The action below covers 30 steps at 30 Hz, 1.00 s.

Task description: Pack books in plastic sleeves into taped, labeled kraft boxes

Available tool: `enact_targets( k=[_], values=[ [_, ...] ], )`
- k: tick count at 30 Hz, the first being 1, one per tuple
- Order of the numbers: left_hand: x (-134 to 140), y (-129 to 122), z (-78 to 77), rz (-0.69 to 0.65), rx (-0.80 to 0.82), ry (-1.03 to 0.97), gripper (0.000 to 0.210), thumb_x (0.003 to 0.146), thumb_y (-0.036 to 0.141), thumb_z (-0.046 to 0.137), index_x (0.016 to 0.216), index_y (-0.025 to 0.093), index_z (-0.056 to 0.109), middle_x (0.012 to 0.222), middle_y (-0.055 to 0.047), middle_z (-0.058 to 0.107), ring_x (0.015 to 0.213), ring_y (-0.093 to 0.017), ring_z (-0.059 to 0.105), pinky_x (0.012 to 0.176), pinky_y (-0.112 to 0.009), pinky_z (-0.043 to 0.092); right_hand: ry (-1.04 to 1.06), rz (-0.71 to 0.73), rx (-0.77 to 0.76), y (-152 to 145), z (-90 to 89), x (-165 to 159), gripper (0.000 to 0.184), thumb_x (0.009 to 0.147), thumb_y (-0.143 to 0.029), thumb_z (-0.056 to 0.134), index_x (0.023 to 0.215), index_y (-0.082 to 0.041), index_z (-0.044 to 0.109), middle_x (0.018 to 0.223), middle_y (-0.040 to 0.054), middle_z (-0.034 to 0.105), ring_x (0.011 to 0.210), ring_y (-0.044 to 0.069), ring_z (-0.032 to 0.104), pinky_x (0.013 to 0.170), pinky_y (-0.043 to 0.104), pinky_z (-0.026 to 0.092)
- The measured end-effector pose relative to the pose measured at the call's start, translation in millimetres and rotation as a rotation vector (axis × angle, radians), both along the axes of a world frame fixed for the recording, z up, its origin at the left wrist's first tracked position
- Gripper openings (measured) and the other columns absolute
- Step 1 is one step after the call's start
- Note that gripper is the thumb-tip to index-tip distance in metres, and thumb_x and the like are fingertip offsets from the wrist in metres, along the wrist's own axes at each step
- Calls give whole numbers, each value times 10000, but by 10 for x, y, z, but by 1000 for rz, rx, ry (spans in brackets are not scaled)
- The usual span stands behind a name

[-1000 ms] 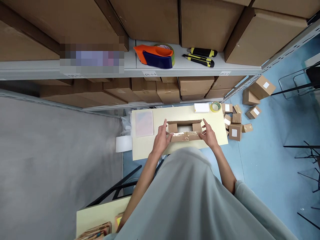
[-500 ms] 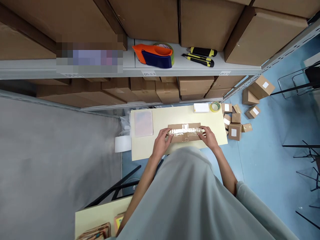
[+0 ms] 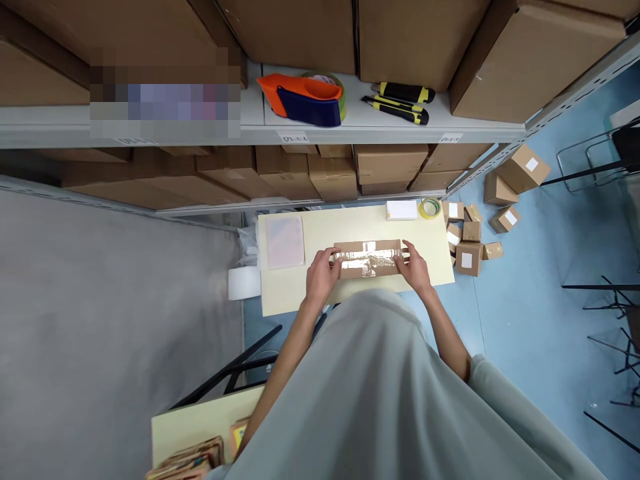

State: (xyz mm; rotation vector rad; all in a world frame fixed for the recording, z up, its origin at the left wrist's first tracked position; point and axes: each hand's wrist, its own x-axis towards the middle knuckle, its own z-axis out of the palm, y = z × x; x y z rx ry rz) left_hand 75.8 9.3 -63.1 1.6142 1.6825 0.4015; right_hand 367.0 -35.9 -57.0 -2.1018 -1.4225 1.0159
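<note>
- The hands sit at opposite ends of a long carton: the left hand (image 3: 323, 273) is part-curled around its left end, thumb on the near side; the right hand (image 3: 415, 269) grips the right end more loosely, its fingers somewhat spread.
- A metal shelving rack (image 3: 350, 137), packed with brown cardboard boxes (image 3: 300, 37), stands beyond the person.
- The pale yellow surface (image 3: 323, 225) lies below the rack's front edge.
- Small labelled boxes (image 3: 469, 259) are heaped on the floor just right of that surface.
- The long carton (image 3: 345, 273) is over the middle of the surface, near its front edge; whether it rests there is hard to tell. Clear tape (image 3: 357, 265) crosses its upward face, so closing that face looks done. The underside is hidden, so what is left there cannot be told; no white label shows on top.
- An orange-and-blue tape dispenser (image 3: 309, 105) lies on the shelf, left of the yellow-and-black box cutters (image 3: 407, 93).
- A white box (image 3: 401, 210) sits beside a tape roll (image 3: 430, 216) at the surface's far edge.
</note>
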Motion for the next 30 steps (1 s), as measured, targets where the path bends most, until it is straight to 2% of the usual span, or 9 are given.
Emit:
enact_targets(
  k=[4, 8, 15, 21, 25, 30],
  values=[
    [24, 93, 1, -31, -7, 87, 253, 1022, 302, 597, 1257, 263, 683, 1289, -101, 717, 858, -236, 736, 868, -384, 554, -42, -17, -10, 40, -36, -26, 405, 1038, -418, 564, 1386, -222, 637, 1353, 118, 766, 916, 242, 792, 905, 411, 623],
    [59, 119, -11, -20, 2, 116, 243, 1013, 283, 606, 1245, 260, 676, 1288, -103, 715, 846, -237, 734, 840, -382, 540, -63, -54, -38, 103, -59, -21, 338, 1012, -416, 608, 1287, -229, 668, 1330, 114, 777, 925, 240, 787, 911, 396, 604],
    [96, 69, -5, 62, -10, 63, 197, 1003, 286, 629, 1189, 265, 690, 1282, -73, 734, 863, -220, 758, 864, -360, 546, -48, -72, -139, 254, -64, 49, 187, 912, -351, 691, 1078, -270, 663, 1180, 24, 797, 839, 202, 748, 858, 349, 559],
    [107, -14, -181, 218, -64, -21, 399, 993, 383, 661, 1356, 221, 620, 1329, -122, 763, 974, -244, 782, 890, -371, 582, -40, -66, -134, 289, -72, 66, 181, 891, -368, 682, 1034, -270, 634, 1182, 23, 773, 791, 189, 708, 844, 349, 549],
    [116, -6, -288, 222, -31, -45, 364, 989, 405, 628, 1274, 184, 676, 1331, -158, 754, 999, -253, 775, 912, -384, 603, 27, -81, -100, 280, -100, 85, 209, 883, -420, 677, 1021, -273, 620, 1129, 23, 785, 774, 194, 699, 807, 340, 547],
    [64, -28, -311, 201, -51, -53, 363, 952, 450, 668, 1213, 202, 714, 1309, -130, 781, 958, -254, 782, 896, -382, 614, 91, -84, -82, 110, -113, 149, 260, 873, -487, 669, 1007, -270, 619, 1126, 45, 795, 734, 201, 711, 775, 351, 550]
  ],
)
